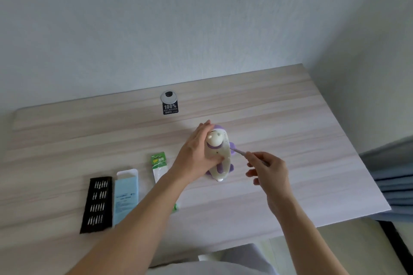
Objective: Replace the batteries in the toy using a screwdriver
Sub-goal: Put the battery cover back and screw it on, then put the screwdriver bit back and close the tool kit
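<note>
1. Both hands are at work over the middle of the bench (290,118). The left hand (196,152) grips a white-and-purple toy (220,154) from its left side, with the fingers round the far side and the thumb pressed on the near face.
2. The right hand (270,172) pinches a slim screwdriver (240,152) between thumb and fingertips. The other fingers are loosely curled below it.
3. The screwdriver slants up and to the left, and its tip meets the toy's right side by a purple part. What exactly the tip touches is too small to tell.
4. The toy stands roughly upright and leans a little, its lower end down at the bench. A round white knob shows near its top.
5. A green-topped battery pack (159,163) lies left of the toy, partly hidden under the left forearm.
6. Further left lie a pale blue card sleeve (126,196) and, just beside it, a black tray of screwdriver bits (97,204) with the bits in rows.
7. A round silver cable grommet (168,96) sits at the back edge of the bench, and a black sticker (170,108) reading "100%" touches its near side.
8. Blue-grey curtain folds (393,176) hang off the bench's right edge.
</note>
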